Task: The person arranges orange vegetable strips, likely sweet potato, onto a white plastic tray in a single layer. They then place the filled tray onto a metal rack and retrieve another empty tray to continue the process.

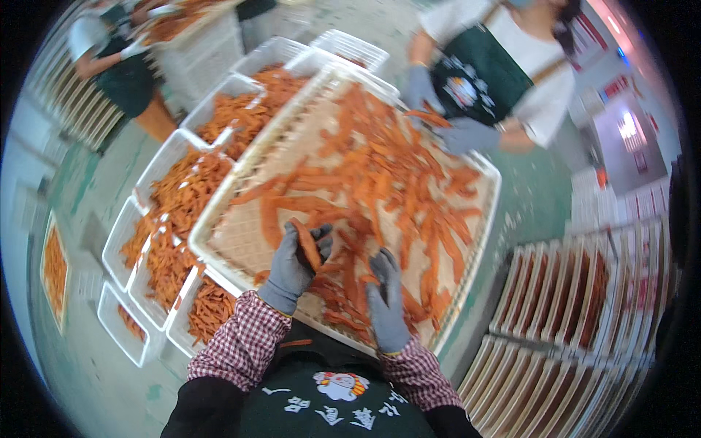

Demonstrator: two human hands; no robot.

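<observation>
A large tray with a white rim (495,189) and a woven mat lies before me, spread with long orange dried strips (383,169), perhaps sweet potato. My left hand (293,260), in a grey glove, holds one orange strip (305,243) between thumb and fingers above the near left part of the tray. To its right, my right hand (385,298), gloved too, is low over the near edge with its fingers slightly bent. A small orange piece shows at its thumb; whether it is gripped cannot be told. One thin strip (296,343) rests on my dark apron.
White plastic baskets (118,241) heaped with cut orange pieces adjoin the tray's left side. Across the tray, a co-worker's gloved hands (465,134) handle strips. Racks of stacked trays (553,295) stand at the right. Another person (118,60) works at the upper left.
</observation>
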